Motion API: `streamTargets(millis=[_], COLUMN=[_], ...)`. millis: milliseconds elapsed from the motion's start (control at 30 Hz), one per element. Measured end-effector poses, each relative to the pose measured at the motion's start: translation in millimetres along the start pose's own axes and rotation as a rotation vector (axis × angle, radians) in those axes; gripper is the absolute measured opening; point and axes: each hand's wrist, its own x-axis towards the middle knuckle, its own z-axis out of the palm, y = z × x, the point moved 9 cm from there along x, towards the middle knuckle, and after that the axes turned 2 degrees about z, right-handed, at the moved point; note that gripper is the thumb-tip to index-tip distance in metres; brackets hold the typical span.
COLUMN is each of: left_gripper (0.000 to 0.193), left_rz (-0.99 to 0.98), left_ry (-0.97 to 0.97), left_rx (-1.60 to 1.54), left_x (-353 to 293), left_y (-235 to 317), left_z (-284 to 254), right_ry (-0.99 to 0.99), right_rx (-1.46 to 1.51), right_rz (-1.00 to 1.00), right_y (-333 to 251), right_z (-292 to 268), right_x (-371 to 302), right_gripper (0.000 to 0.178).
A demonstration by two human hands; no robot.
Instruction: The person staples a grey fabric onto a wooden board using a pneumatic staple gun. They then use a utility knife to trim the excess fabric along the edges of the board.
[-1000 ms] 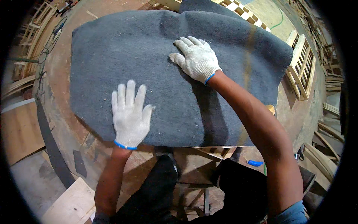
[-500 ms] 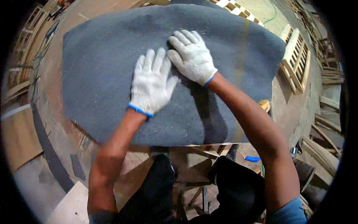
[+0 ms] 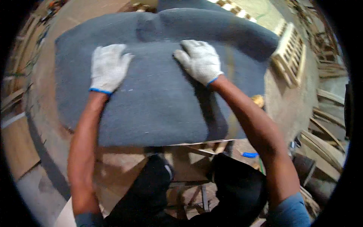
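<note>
A large dark grey sheet of felt-like material point(image 3: 159, 102) spreads out in front of me, with a faint brownish stripe on its right part. On its left side my left hand point(image 3: 109, 68), in a white knit glove with a blue cuff, presses down, thumb apart from the fingers. My right hand point(image 3: 200, 60), gloved the same way, rests right of the sheet's middle with its thumb spread. Both sets of fingertips bend slightly downward at a crease, and neither hand holds anything. Beyond them the sheet dips and wrinkles.
Slatted wooden frames point(image 3: 291, 55) stand at the right. A yellow object point(image 3: 258, 100) sits by the sheet's right edge, partly behind my forearm. A blue object point(image 3: 249, 155) lies below. Curved wood pieces point(image 3: 321, 149) pile up far right; a wooden panel point(image 3: 19, 145) is at left.
My left hand has moved left, away from the right one. The right hand has shifted slightly, and a dip and wrinkles have formed in the sheet's far part.
</note>
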Motion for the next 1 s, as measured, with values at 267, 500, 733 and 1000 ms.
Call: streamTargets(millis=[267,500,733,1000], left_gripper=[0.033,0.038,0.050,0.059], left_rz=[-0.062,-0.050,0.118,0.385], left_ry=[-0.040,-0.087,-0.087,-0.197], left_rx=[-0.085,-0.060,-0.080,-0.279], left_x=[7,13,32,55], left_y=[4,3,93,273], left_z=[-1,6,-9,17], right_ry=[0.204,0.037,-0.105,-0.035], right_rx=[-0.280,-0.146,-0.190,-0.198], right_rz=[0.074,0.279,0.347,0.319], right_y=[106,140,149,151], right_z=[-52,-42,-38,-26], right_x=[-70,-63,-65,-61], right_gripper=[0.053,0.049,0.055,0.053])
